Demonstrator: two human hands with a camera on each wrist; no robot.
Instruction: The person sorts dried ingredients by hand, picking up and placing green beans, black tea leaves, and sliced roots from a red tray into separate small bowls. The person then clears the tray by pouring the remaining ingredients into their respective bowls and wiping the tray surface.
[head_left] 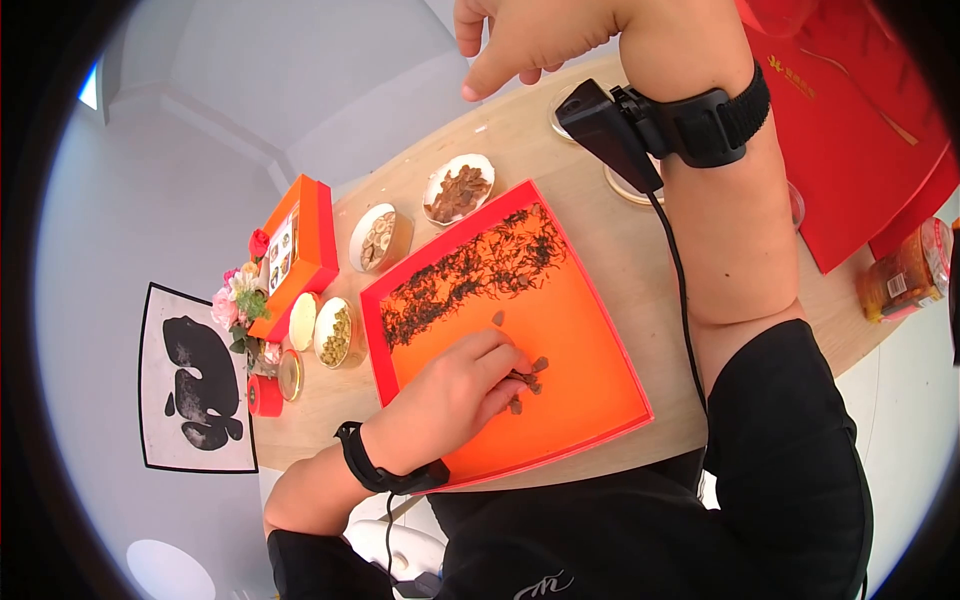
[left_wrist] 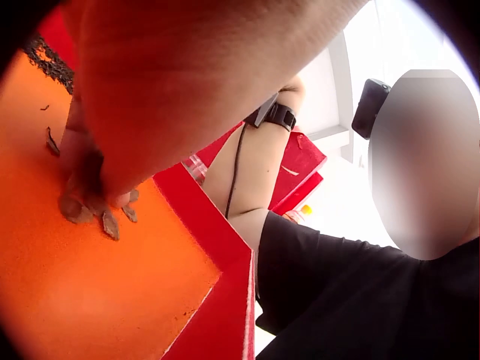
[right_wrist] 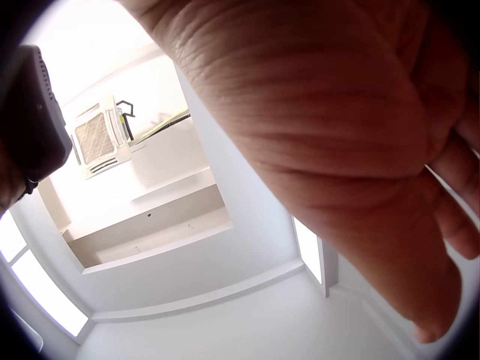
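In the head view, the left hand (head_left: pixel 450 395) reaches down into a red-rimmed tray with an orange base (head_left: pixel 580 345). Its thumb and fingers pinch small brown flakes (head_left: pixel 528 380) against that base, with a few loose flakes around the fingertips. A single flake (head_left: pixel 498 318) lies just above the hand. Dark thin shreds (head_left: pixel 470 268) form a band along the tray's far side. The left wrist view shows the left hand (left_wrist: pixel 142 105) over more flakes (left_wrist: pixel 111 225). Raised beyond the tray, the right hand (head_left: pixel 550 40) holds nothing, its fingers loosely extended; the right wrist view shows its palm (right_wrist: pixel 337 142).
Past the tray stand a plate of brown pieces (head_left: pixel 460 192), a bowl of pale slices (head_left: pixel 377 240) and a bowl of green pieces (head_left: pixel 336 335). An orange box (head_left: pixel 316 235) and flowers (head_left: pixel 243 290) are at the left. A jar (head_left: pixel 905 272) and red bag (head_left: pixel 850 130) are at the right.
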